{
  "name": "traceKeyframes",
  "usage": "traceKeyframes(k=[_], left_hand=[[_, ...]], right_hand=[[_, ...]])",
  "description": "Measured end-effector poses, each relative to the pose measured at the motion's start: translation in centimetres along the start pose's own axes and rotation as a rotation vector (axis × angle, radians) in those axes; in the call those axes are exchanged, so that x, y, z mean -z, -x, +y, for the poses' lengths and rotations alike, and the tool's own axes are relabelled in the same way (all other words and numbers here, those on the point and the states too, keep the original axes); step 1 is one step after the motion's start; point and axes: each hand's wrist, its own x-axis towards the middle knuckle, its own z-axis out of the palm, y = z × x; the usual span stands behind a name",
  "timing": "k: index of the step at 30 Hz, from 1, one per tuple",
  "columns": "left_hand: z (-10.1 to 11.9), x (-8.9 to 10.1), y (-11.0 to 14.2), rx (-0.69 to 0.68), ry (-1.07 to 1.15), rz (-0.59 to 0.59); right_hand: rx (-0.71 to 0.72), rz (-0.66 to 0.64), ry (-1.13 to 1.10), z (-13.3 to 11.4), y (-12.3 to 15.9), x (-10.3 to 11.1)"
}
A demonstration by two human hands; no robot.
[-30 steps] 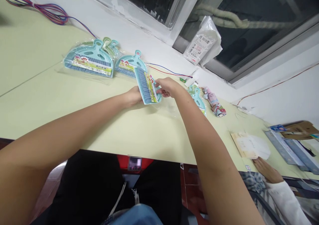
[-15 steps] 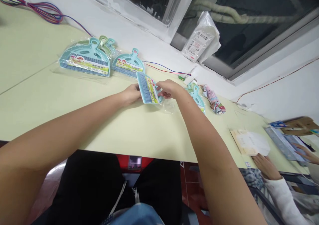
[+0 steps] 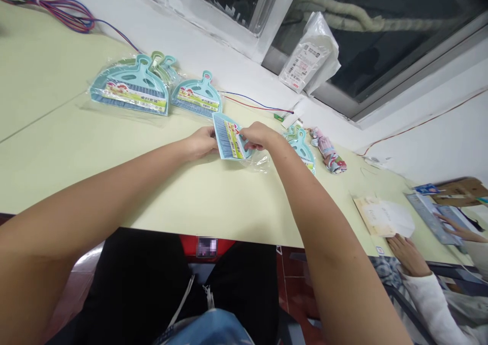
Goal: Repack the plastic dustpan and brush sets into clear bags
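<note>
Between my hands, tilted just above the table, is a light blue dustpan and brush set (image 3: pixel 227 140) with a printed label. My left hand (image 3: pixel 204 142) grips its left edge, fingers partly hidden behind it. On the other side my right hand (image 3: pixel 257 135) has its fingers closed around the handle end. A clear plastic bag (image 3: pixel 259 162) hangs below the right hand. Behind lies another blue dustpan set (image 3: pixel 196 96). Farther left, a bagged blue dustpan set (image 3: pixel 131 88) overlaps a green one (image 3: pixel 162 67).
More dustpan sets (image 3: pixel 301 146) lie right of my forearm, beside a rolled patterned cloth-like bundle (image 3: pixel 328 151). Coiled cables (image 3: pixel 72 14) are at back left. A white package (image 3: pixel 308 60) leans on the window. Another person's hand (image 3: pixel 409 253) rests by a paper sheet (image 3: pixel 381 218).
The held dustpan set has shifted slightly right and turned a little, both hands staying on it. At the right, the other person's farther hand has moved left a little.
</note>
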Motion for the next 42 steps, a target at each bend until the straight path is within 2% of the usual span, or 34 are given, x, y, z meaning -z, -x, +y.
traceKeyframes(k=[9,15,24,30,34,38,42], left_hand=[[0.1,0.2,-0.1,-0.032,-0.071,0.072],[0.3,0.1,0.1,-0.032,-0.112,0.107],[1.0,0.4,0.2,-0.059,-0.279,0.124],[1.3,0.8,0.3,-0.061,-0.339,0.103],[1.8,0.7,0.7,-0.057,-0.389,0.115],[2.3,0.6,0.9,-0.078,-0.472,0.148],[2.3,1.0,0.6,-0.114,-0.525,0.148]], right_hand=[[0.112,0.108,0.337,-0.6,1.2,-0.1],[0.131,0.139,0.426,-0.3,0.7,0.0],[0.181,0.170,0.492,-0.5,1.8,-0.1],[0.237,0.256,0.403,0.7,1.2,-0.4],[0.276,0.306,0.224,1.5,0.9,-0.2],[0.295,0.289,0.014,2.0,0.7,-0.1],[0.292,0.258,-0.087,2.0,0.7,-0.3]])
